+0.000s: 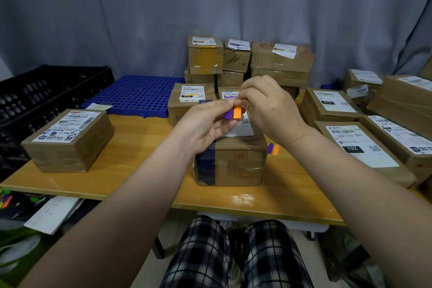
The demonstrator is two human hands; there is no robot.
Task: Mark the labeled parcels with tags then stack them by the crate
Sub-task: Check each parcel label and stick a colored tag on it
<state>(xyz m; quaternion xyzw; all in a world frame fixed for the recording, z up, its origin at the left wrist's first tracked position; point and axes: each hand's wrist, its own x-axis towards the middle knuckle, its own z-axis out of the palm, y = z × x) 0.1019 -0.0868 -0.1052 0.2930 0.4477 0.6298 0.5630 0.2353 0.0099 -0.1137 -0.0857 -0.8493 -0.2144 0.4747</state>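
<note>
Pinching the purple-and-orange tags (233,112) in the fingers of left hand (205,124) and right hand (271,110) above the centre parcel (230,163) on the surface (145,170), the person seems early on: a lone parcel (67,140) sits by the crate (46,91).

The wooden worktop (145,152) is carrying brown boxes. A scribbled-on parcel (67,140) is sitting near the left edge, a taped parcel (230,166) is standing at the near centre, and a purple-and-orange tag strip (273,149) is lying just right of it. Labelled parcels (364,152) are crowding the right side. A blue perforated panel (135,96) is overlapping the far left edge.
</note>
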